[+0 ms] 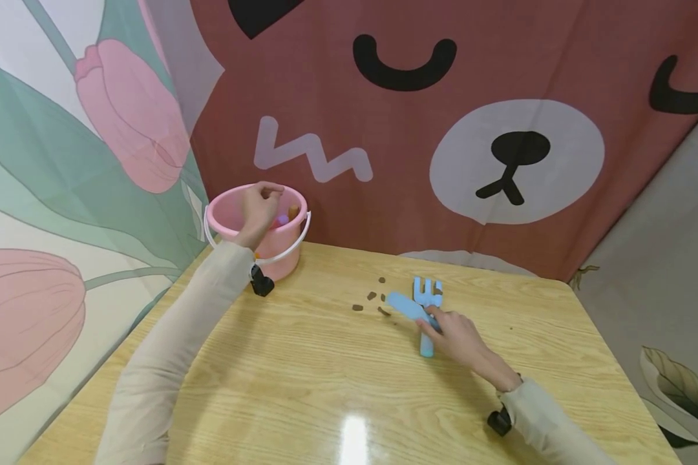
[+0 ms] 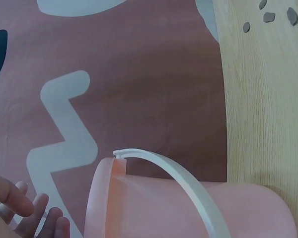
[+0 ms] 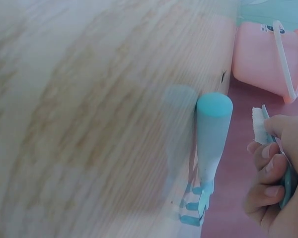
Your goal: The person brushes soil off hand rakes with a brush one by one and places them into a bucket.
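Observation:
My right hand (image 1: 456, 336) grips a light blue brush (image 1: 404, 306) over the table; white bristles (image 3: 258, 126) show in the right wrist view. Below it lies a small blue toy garden fork (image 1: 427, 345), its tines pointing away and a brown bit on them. Several dark brown bits (image 1: 371, 296) are scattered just left of the fork. At the back left, my left hand (image 1: 259, 210) hovers over the mouth of a pink bucket (image 1: 282, 248), holding nothing. Its fingers (image 2: 39, 213) are loosely bent beside the rim in the left wrist view.
The bucket has a white handle (image 1: 285, 252) hanging at its front and purple and orange things (image 1: 287, 218) inside. A wooden table (image 1: 279, 381) carries everything. Printed cloth (image 1: 395, 194) hangs close behind the table's back edge and along both sides.

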`<state>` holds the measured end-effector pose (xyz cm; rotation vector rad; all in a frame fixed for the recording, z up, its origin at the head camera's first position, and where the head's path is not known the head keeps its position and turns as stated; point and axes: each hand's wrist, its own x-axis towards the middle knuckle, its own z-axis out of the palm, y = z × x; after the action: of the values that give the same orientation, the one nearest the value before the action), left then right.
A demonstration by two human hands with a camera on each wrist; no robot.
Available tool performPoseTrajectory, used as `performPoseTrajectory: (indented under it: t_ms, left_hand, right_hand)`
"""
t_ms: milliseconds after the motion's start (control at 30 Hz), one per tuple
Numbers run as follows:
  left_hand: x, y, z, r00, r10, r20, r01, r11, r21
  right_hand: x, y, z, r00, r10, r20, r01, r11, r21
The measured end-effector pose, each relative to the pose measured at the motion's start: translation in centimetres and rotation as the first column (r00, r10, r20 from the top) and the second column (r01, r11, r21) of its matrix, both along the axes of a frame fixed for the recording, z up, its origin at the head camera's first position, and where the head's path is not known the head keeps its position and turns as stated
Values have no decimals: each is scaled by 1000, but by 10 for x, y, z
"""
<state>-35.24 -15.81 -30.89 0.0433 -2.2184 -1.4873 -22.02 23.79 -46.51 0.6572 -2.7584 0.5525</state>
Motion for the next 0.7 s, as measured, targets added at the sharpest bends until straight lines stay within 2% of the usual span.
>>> performPoseTrajectory:
  t_ms: [200,467,700]
  left_hand:
    - [7,5,0,999,-33,-10,33,999,-19]
    - [8,16,-2,994,-110,-23,110,994,-11]
    - [9,28,-7,990,-142,-21,142,990,-27]
  right_hand:
    - [1,9,4,999,-36,14,36,999,5]
    - [3,22,8,996,-85,24,84,996,14]
    - [7,35,10,992,-118,41,119,993,-14]
